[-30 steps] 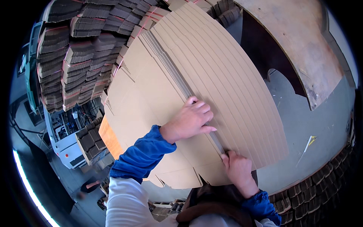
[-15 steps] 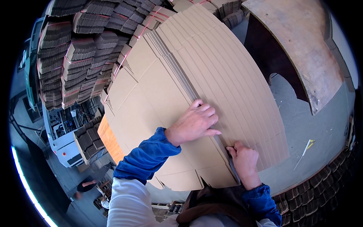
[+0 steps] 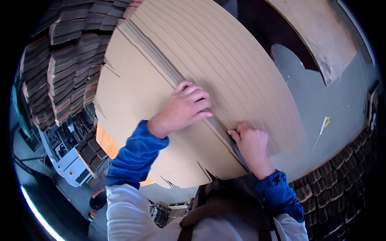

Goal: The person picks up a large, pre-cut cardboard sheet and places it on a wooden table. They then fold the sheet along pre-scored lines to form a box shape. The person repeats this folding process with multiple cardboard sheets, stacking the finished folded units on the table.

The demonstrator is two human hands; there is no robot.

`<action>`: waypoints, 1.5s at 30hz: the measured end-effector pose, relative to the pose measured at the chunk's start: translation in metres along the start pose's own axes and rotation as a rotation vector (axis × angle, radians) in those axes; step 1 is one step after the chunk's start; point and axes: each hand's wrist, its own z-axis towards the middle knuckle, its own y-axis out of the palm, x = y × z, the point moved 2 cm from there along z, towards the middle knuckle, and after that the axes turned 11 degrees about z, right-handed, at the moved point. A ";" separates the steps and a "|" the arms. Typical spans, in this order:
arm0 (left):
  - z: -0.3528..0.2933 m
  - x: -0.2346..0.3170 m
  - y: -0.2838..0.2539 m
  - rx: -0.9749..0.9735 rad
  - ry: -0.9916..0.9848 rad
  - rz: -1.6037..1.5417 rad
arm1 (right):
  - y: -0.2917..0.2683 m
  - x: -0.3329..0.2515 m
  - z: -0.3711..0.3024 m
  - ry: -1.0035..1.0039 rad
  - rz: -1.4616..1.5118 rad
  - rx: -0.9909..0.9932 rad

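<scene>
A large fan of flat brown cardboard sheets (image 3: pixel 225 60) spreads in front of me, its edges overlapping in steps on the right. A broad smooth cardboard panel (image 3: pixel 132 92) lies on the left, beside a long ridge of bunched edges running diagonally. My left hand (image 3: pixel 187 104) is closed over this ridge near its middle, fingers curled round the edges. Nearer my body, my right hand (image 3: pixel 253 146) grips the same ridge in a fist, its thumb on the edges. The fingertips of my right hand are mostly hidden. Slots cut the panel's near edge.
Bundled cardboard stacks (image 3: pixel 66 60) rise at the far left, and more stacks (image 3: pixel 329 176) stand at the lower right. A wooden table-like board (image 3: pixel 317 32) is at the far right. A machine (image 3: pixel 74 166) and another person (image 3: pixel 96 203) are at the left. A yellow-and-white object (image 3: pixel 323 126) lies on the floor.
The view has tilted and shifted, so the cardboard and both hands appear higher, the left hand also further left. Both hands keep their hold on the cardboard ridge.
</scene>
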 end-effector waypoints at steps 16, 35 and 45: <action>-0.013 0.010 -0.018 -0.158 0.056 0.048 | 0.004 0.000 -0.004 0.003 0.003 0.035; -0.007 0.011 -0.018 -0.224 0.089 0.057 | 0.003 -0.004 -0.004 0.013 -0.026 0.035; -0.006 0.010 -0.019 -0.208 0.102 0.049 | 0.003 -0.003 -0.004 0.046 0.036 0.025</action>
